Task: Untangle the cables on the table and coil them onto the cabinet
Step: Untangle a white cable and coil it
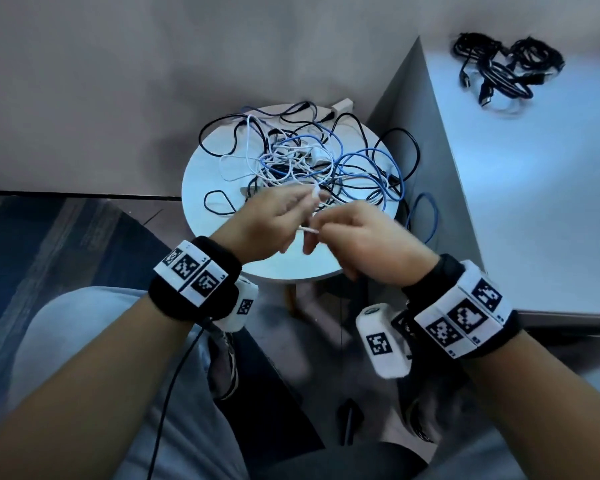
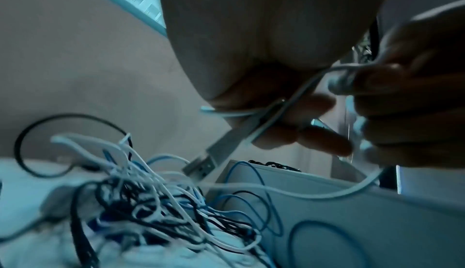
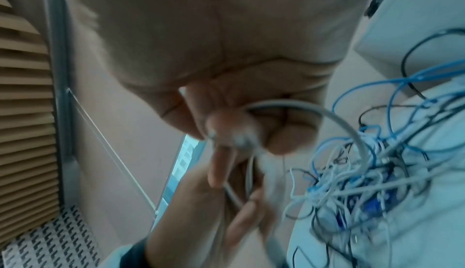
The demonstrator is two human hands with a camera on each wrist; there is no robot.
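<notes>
A tangle of white, blue and black cables (image 1: 302, 161) covers the small round white table (image 1: 201, 174). Both hands hover over its near edge, close together. My left hand (image 1: 274, 220) pinches a white cable near its USB plug (image 2: 201, 167), which points down at the pile (image 2: 151, 202). My right hand (image 1: 354, 237) pinches the same white cable (image 3: 327, 117) a short way along, and the cable arcs from its fingers down into the tangle (image 3: 365, 182). Black coiled cables (image 1: 503, 67) lie on the white cabinet top (image 1: 551, 188) at the far right.
The cabinet stands right against the table, its grey side (image 1: 416, 133) facing it. A blue cable loop (image 1: 423, 216) and a black loop (image 1: 402, 150) hang off the table's right edge. My knees and a black lead (image 1: 174, 386) are below the hands.
</notes>
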